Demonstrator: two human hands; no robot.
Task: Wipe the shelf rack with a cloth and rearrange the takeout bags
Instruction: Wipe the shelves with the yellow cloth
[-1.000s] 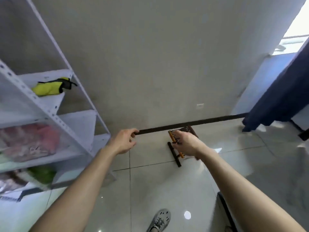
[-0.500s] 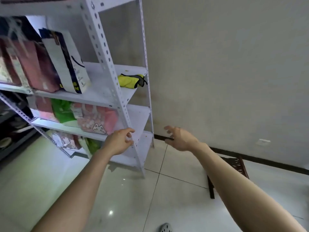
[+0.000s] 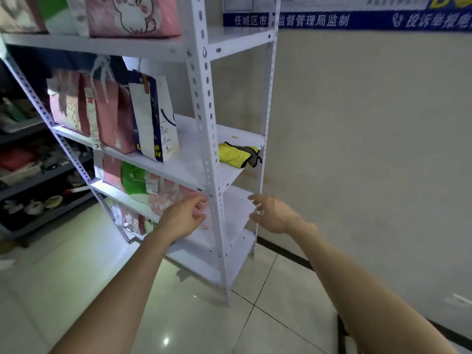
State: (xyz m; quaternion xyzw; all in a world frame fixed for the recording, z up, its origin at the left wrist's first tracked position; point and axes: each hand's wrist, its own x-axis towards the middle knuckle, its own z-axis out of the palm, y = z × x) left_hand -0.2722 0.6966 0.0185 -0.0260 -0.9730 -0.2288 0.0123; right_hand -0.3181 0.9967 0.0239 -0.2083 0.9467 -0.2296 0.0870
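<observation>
A white metal shelf rack [image 3: 204,106] stands against the wall. A folded yellow and grey cloth [image 3: 236,155] lies at the right end of its middle shelf. Pink takeout bags [image 3: 102,116] and a white and navy bag [image 3: 153,123] stand on that same shelf to the left. A pink rabbit bag [image 3: 132,16] sits one shelf up, and pink and green bags [image 3: 138,182] fill the shelf below. My left hand [image 3: 185,218] hovers empty before the front post, fingers relaxed. My right hand [image 3: 274,214] is spread open beside the rack's right end, holding nothing.
A dark shelving unit [image 3: 28,169] with shoes and boxes stands behind on the left. A blue sign with white characters [image 3: 332,20] hangs on the beige wall. Glossy tiled floor [image 3: 204,315] lies in front, with a dark stool edge [image 3: 341,328] at lower right.
The view has swung up and left from the floor and stool to the rack. Both hands have risen toward the rack's right end and now appear open and empty.
</observation>
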